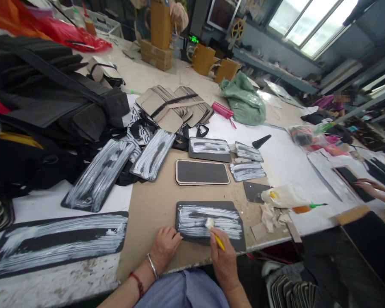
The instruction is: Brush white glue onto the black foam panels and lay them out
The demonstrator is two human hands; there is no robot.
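Note:
My right hand (224, 259) is closed around the yellow handle of a brush (218, 242). The brush's white-coated bristles touch a black panel (208, 246) streaked with white paste, which lies flat near the table's front edge. At that panel's lower left corner, my left hand (165, 247) has bent fingers pressed together, with the fingertips on the panel's edge. Just beyond lies a smaller dark panel with a beige border (202, 172), with no paste on it. To the left, a long paste-streaked panel (60, 237) lies on the table.
More paste-streaked panels (99, 173) lie around the brown board. A white bottle (285, 196) on its side and crumpled scraps (271, 218) are at right. Beige panels (176, 105) are stacked behind, beside a green plastic bag (244, 100). Black bags (51, 94) fill the left. Another person's hands (367, 186) are far right.

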